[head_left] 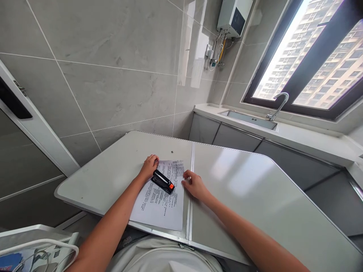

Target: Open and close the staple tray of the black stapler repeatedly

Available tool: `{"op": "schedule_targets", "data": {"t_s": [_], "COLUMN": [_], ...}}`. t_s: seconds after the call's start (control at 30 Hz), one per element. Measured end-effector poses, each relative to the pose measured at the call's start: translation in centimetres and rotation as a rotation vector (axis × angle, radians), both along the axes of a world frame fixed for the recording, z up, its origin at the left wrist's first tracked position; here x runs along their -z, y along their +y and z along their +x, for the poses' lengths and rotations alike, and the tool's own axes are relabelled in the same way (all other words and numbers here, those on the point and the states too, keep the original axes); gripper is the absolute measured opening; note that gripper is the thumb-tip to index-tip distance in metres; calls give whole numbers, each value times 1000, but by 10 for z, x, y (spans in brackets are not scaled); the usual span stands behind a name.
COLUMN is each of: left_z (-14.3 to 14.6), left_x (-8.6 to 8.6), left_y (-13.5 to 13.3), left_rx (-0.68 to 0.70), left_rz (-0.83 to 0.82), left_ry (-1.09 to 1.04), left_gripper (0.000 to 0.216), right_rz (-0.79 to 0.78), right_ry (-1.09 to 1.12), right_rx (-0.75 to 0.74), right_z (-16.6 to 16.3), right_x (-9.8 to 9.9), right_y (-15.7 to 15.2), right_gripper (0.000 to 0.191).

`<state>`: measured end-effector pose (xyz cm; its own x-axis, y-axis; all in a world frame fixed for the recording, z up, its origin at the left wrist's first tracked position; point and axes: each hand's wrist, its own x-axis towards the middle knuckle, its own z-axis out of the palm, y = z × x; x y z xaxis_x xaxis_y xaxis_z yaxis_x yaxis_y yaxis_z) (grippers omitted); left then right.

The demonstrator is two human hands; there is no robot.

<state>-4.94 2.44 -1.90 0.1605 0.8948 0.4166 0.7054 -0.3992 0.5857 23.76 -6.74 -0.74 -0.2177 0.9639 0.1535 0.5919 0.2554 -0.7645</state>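
Printed paper sheets (170, 217) lie on the folding table near its front edge, their text upside down or tilted to my view. On top of them rests a black stapler (163, 182) with an orange-red end, and neither hand holds it. My left hand (149, 166) is at the upper left edge of the paper, its fingers curled against that edge. At the right edge, my right hand (195, 185) has its fingers bent and its fingertips on the paper's side. Whether there is more than one sheet is hard to tell.
The white folding table (227, 211) has a metal seam down its middle. A tiny dark bit (172, 152) lies beyond the paper. Behind stand a counter with a sink (251, 119) and a faucet (279, 105). At lower left is a white rack (39, 241) with cables.
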Motion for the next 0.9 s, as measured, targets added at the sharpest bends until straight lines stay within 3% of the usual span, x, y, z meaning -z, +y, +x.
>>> {"op": "schedule_targets", "data": {"t_s": [0.17, 0.3, 0.6, 0.77, 0.9], "left_z": [-2, -3, -3, -1, 0], "left_x": [3, 6, 6, 3, 1], "left_y": [2, 3, 3, 0, -3], "left_rx": [-9, 3, -130, -106, -66], "left_rz": [11, 17, 80, 64, 36], "left_ry": [-22, -63, -143, -130, -126], "left_gripper": [8, 13, 16, 14, 15], "right_rz": [-55, -48, -57, -270, -292], "right_ry": [-12, 3, 8, 121, 178], "right_rx": [-147, -107, -24, 28, 57], "right_z": [-10, -16, 0, 18, 39], "right_x": [-2, -1, -10, -18, -16], "right_y": [-3, -6, -12, -19, -18], "right_gripper": [12, 15, 17, 14, 11]}}
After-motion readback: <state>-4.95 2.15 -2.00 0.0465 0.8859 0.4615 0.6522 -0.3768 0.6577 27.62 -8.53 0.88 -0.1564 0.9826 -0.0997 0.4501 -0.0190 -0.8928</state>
